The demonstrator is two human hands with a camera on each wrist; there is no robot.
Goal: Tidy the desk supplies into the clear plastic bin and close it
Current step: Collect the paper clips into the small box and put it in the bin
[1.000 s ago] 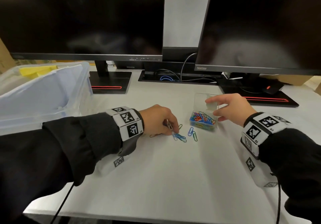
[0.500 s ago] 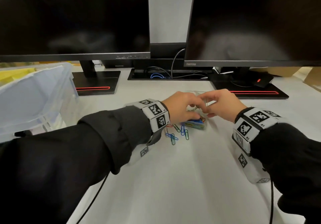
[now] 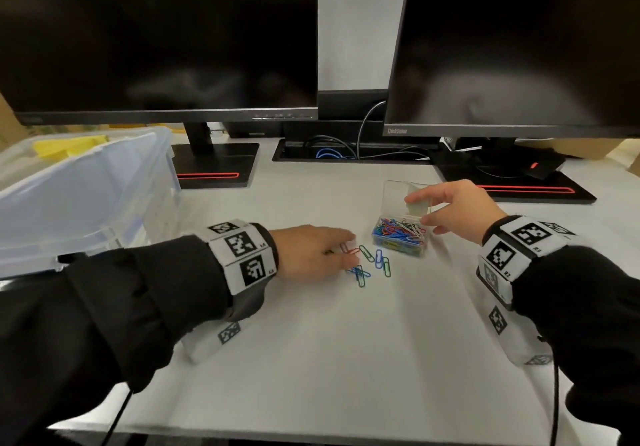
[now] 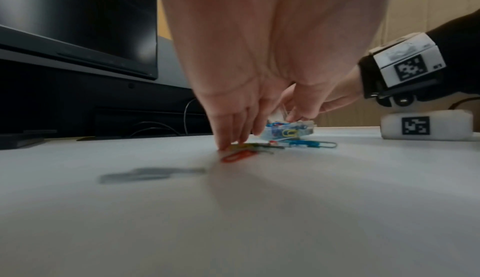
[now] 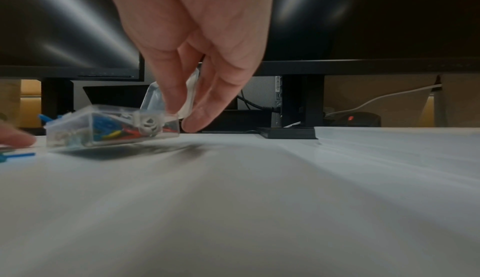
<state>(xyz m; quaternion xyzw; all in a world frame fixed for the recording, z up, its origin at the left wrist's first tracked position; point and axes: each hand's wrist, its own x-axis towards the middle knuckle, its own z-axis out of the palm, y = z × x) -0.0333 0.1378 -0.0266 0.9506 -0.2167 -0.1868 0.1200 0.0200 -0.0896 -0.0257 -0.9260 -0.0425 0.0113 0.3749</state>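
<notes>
Loose coloured wire paper clips (image 3: 372, 265) — light, slippery, flat; left hand (image 3: 311, 255) is pressing them with straight fingers, right hand (image 3: 457, 212) is pinching the small clear clip box's (image 3: 398, 238) lid — pinch clips edgewise.

Black long sleeves (image 3: 114, 310) are being worn on both arms. White wristbands (image 3: 242, 255) printed with black square markers are being worn, thin black cables (image 3: 116, 421) trailing beneath.
</notes>
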